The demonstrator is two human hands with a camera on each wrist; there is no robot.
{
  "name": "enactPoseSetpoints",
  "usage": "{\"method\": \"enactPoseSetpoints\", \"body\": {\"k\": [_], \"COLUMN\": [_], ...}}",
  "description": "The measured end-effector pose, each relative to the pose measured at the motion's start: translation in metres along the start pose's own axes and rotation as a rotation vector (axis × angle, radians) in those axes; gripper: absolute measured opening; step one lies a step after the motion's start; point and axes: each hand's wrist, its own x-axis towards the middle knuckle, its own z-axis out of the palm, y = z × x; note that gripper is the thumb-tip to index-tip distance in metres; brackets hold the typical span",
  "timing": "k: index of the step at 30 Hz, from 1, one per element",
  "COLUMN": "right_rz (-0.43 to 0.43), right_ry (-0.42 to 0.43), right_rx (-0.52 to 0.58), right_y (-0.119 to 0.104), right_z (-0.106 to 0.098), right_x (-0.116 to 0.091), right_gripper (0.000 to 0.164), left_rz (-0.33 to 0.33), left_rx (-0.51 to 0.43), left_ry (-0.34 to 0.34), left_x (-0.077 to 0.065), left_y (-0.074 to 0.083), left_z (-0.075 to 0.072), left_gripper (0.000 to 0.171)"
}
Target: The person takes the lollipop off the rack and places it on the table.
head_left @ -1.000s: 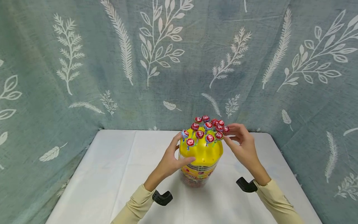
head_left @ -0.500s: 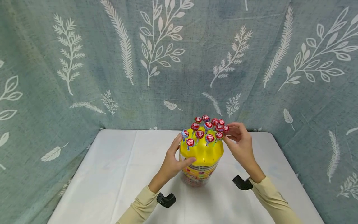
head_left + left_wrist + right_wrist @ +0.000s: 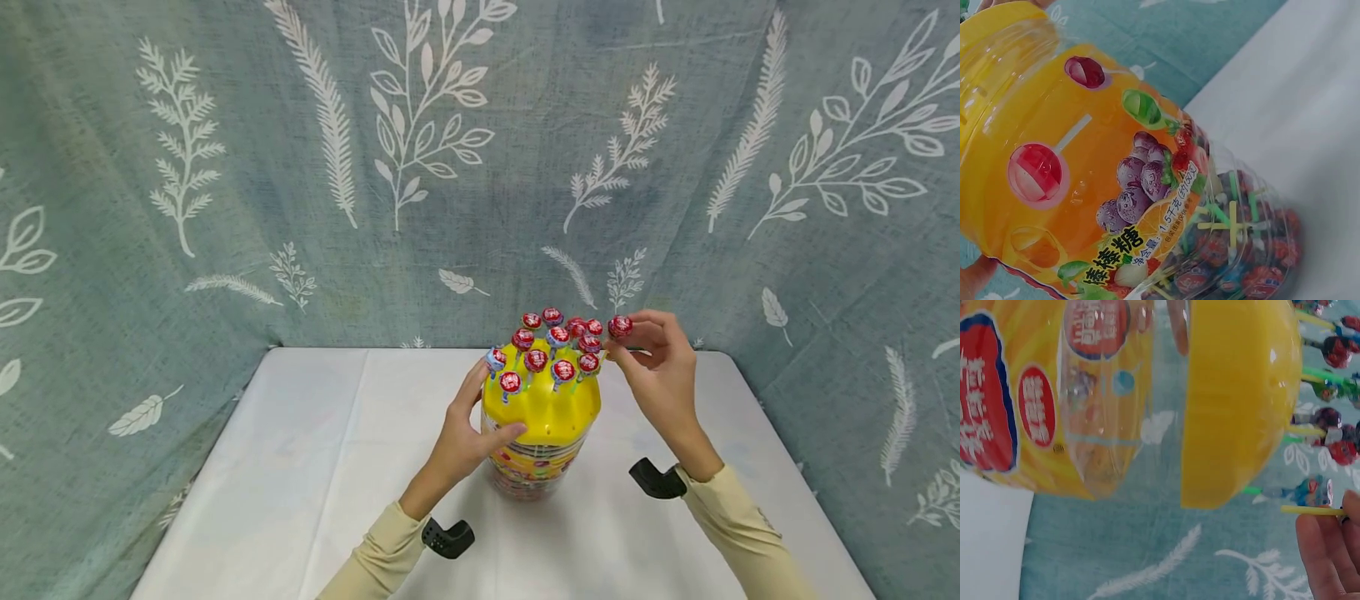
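Note:
A clear plastic candy jar [image 3: 534, 463] with a printed label stands on the table, its yellow lid [image 3: 546, 410] on top. Several wrapped lollipops [image 3: 536, 360] stick up out of the lid. The left hand [image 3: 459, 435] holds the lid from the left, thumb across the front and fingers round the far side. Just right of the lid, the right hand [image 3: 663, 375] pinches one red-wrapped lollipop [image 3: 620, 326]; in the right wrist view its yellow stick [image 3: 1311, 510] is apart from the lid. More lollipops [image 3: 1235, 237] lie in the bottom of the jar.
A white cloth [image 3: 375, 467] covers the table under the jar. Grey-green curtains [image 3: 480, 167] with white leaf prints hang behind and at both sides. Each wrist wears a black mount [image 3: 448, 538].
The right hand has drawn one lollipop out of the lid's right side, moving it slightly up and to the right. The left hand stays on the lid.

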Motion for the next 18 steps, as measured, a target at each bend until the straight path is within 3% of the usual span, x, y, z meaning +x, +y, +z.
{"method": "enactPoseSetpoints", "body": {"k": [5, 9, 18], "right_rz": [0.013, 0.07, 0.168], "right_ry": [-0.021, -0.048, -0.078], "right_rx": [-0.02, 0.014, 0.015], "right_y": [-0.007, -0.014, -0.002], "right_z": [-0.005, -0.006, -0.006], "right_x": [0.004, 0.005, 0.0], "right_gripper": [0.044, 0.044, 0.042], "left_rz": [-0.005, -0.024, -0.041], "left_rx": [-0.019, -0.028, -0.047], "left_ry": [-0.002, -0.003, 0.001], "left_x": [0.001, 0.001, -0.001], "left_y": [-0.001, -0.002, 0.0], "left_z": [0.0, -0.001, 0.001], "left_gripper": [0.081, 0.083, 0.082]}}
